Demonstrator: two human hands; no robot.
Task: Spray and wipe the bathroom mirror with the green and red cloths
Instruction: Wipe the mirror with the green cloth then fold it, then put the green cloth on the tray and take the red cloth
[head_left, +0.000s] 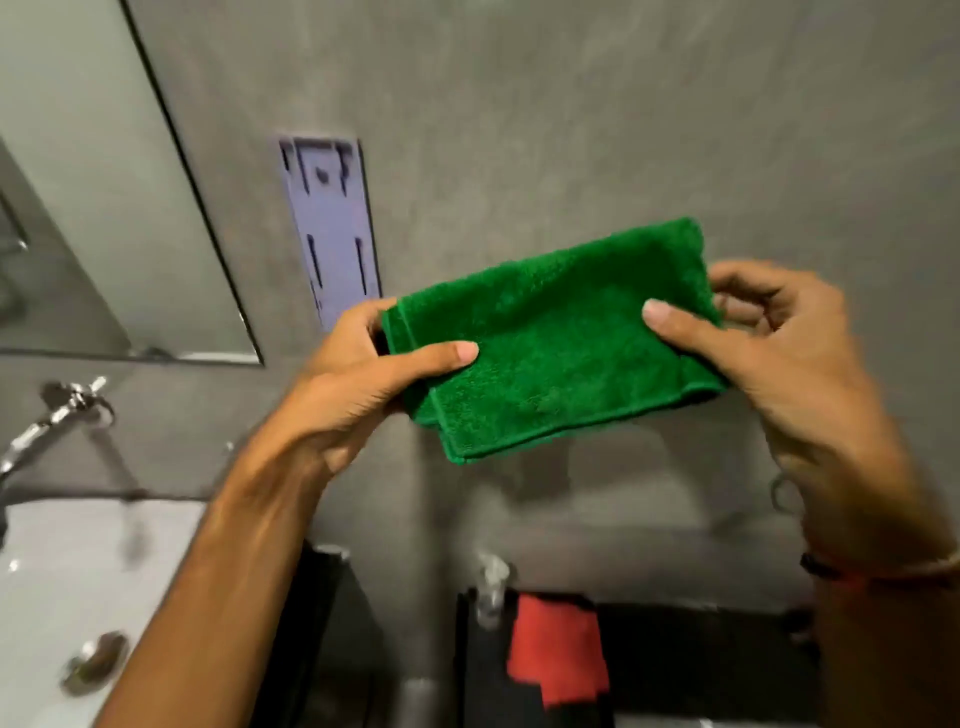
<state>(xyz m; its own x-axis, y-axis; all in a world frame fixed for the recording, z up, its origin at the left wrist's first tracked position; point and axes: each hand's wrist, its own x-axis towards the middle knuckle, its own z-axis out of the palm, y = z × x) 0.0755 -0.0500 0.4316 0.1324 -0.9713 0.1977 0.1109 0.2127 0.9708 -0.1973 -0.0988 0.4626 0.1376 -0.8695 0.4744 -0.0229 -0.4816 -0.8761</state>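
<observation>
I hold the folded green cloth (550, 338) in mid-frame, my left hand (358, 384) pinching its left end with thumb on top, my right hand (769, 353) gripping its right end the same way. To do this fold well I should, I judge, keep the edges lined up and press it into a flat pad that fits my palm, so a clean face meets the glass. The mirror (104, 208) sits at the upper left of the frame, well apart from the cloth. The red cloth (556, 649) lies on a dark ledge (701, 654) at the bottom, just beside a clear pump bottle (491, 587). A white basin (67, 597) and chrome tap (57, 415) fill the lower left; grey wall (571, 104) is behind.
</observation>
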